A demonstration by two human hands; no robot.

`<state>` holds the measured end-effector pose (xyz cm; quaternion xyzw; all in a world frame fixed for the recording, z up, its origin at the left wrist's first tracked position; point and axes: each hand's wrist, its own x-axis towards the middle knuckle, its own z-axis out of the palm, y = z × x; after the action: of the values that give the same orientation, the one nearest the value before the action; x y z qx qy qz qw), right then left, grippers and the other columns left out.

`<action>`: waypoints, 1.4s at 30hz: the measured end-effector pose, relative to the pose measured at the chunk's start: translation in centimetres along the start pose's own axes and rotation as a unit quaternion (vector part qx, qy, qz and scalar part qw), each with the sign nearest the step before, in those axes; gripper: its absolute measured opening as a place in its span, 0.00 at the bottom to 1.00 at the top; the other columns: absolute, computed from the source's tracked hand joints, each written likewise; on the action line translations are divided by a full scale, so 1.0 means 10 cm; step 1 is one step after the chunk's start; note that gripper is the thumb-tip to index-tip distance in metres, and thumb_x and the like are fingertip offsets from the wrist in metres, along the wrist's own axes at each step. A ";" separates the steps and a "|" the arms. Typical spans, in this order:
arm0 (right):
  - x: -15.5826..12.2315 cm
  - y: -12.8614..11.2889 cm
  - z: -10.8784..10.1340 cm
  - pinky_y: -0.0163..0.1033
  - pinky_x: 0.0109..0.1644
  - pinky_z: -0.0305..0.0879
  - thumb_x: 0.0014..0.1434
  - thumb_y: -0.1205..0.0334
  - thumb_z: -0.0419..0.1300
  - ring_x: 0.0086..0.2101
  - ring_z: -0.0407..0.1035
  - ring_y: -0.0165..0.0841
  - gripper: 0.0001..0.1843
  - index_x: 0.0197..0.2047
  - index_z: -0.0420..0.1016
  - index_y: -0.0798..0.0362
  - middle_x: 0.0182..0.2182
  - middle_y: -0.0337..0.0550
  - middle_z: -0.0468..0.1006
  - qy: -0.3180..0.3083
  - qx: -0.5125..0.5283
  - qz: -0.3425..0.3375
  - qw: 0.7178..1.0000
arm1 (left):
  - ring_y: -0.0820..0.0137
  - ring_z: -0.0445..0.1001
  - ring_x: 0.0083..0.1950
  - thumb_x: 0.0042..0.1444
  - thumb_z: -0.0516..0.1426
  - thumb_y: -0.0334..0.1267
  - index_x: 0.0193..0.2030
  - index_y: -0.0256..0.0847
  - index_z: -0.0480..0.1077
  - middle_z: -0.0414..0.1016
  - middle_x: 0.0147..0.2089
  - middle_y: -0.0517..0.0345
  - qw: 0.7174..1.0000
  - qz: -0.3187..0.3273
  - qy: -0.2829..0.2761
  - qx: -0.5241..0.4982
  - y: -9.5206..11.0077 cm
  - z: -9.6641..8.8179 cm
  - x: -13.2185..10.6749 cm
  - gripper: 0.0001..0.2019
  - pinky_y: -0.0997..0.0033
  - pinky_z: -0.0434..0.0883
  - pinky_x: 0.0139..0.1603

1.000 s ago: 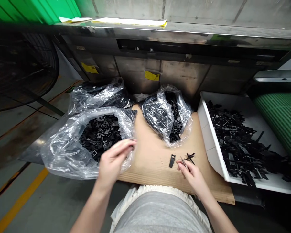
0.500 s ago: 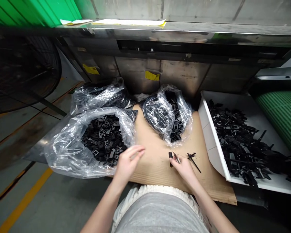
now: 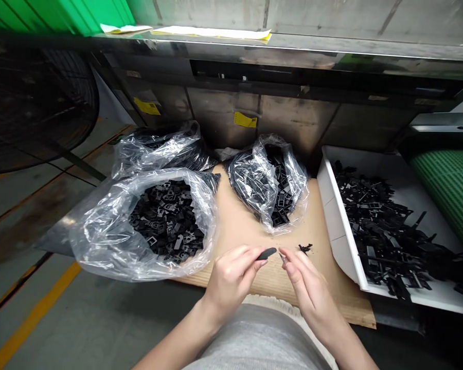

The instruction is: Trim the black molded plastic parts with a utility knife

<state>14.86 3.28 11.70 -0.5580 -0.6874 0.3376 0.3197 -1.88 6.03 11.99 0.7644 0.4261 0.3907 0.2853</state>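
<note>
My left hand point(image 3: 231, 277) pinches a small black plastic part point(image 3: 266, 253) between thumb and fingers, lifted just above the brown cardboard sheet point(image 3: 250, 226). My right hand point(image 3: 304, 280) is closed around a thin metal tool point(image 3: 281, 256) whose tip points at that part. A small black scrap piece point(image 3: 304, 248) lies on the cardboard just right of the tool. The hands nearly meet over the cardboard's front edge.
A clear bag point(image 3: 100, 231) full of black parts lies at the left, another bag point(image 3: 158, 149) behind it, a third bag point(image 3: 270, 180) at the centre. A white tray point(image 3: 339, 226) of black sprue pieces stands at the right, next to a green belt point(image 3: 451, 190). A fan guard point(image 3: 34, 103) is far left.
My left hand came away from the left bag, moved right and picked the black part up off the cardboard. My right hand with the tool shifted slightly toward it.
</note>
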 end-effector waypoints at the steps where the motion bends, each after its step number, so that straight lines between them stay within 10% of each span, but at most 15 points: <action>1: -0.01 -0.01 -0.01 0.37 0.45 0.60 0.62 0.63 0.44 0.42 0.65 0.34 0.16 0.50 0.65 0.55 0.39 0.47 0.72 0.027 -0.029 -0.022 0.999 | 0.69 0.73 0.36 0.56 0.52 0.28 0.43 0.37 0.70 0.75 0.35 0.52 1.000 0.009 0.008 0.011 0.02 -0.01 -0.01 0.10 0.72 0.70 0.38; 17: 0.02 -0.08 0.02 0.37 0.34 0.59 0.61 0.68 0.47 0.28 0.65 0.33 0.11 0.39 0.70 0.57 0.26 0.45 0.72 0.133 -0.176 -0.127 0.967 | 0.69 0.72 0.34 0.56 0.52 0.27 0.44 0.35 0.68 0.74 0.34 0.52 0.991 0.076 0.021 0.104 0.07 0.01 0.01 0.09 0.72 0.70 0.36; 28: 0.14 0.21 -0.18 0.37 0.32 0.57 0.61 0.61 0.47 0.28 0.65 0.34 0.14 0.36 0.72 0.56 0.26 0.45 0.71 0.187 -0.160 0.001 0.969 | 0.69 0.72 0.35 0.53 0.53 0.24 0.45 0.35 0.68 0.74 0.35 0.51 0.990 0.103 0.064 0.066 0.11 -0.02 -0.04 0.12 0.74 0.69 0.36; 36: 0.11 0.13 -0.10 0.30 0.32 0.64 0.59 0.62 0.50 0.34 0.68 0.30 0.12 0.45 0.69 0.54 0.33 0.42 0.72 0.083 -0.048 -0.002 0.995 | 0.73 0.66 0.26 0.58 0.49 0.33 0.44 0.38 0.69 0.67 0.25 0.60 0.968 -0.181 -0.044 -0.170 0.17 -0.08 0.07 0.11 0.75 0.64 0.29; 42: 0.06 0.18 -0.07 0.34 0.37 0.63 0.61 0.62 0.46 0.33 0.67 0.30 0.15 0.47 0.68 0.55 0.32 0.43 0.71 0.045 0.003 0.003 0.999 | 0.78 0.60 0.22 0.56 0.51 0.34 0.36 0.38 0.64 0.67 0.24 0.63 0.905 -0.277 0.022 -0.322 0.26 -0.12 0.08 0.03 0.79 0.59 0.24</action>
<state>16.33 4.21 10.68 -0.5735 -0.6698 0.3149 0.3512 -1.53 5.61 14.88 0.4736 0.4774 0.4285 0.6034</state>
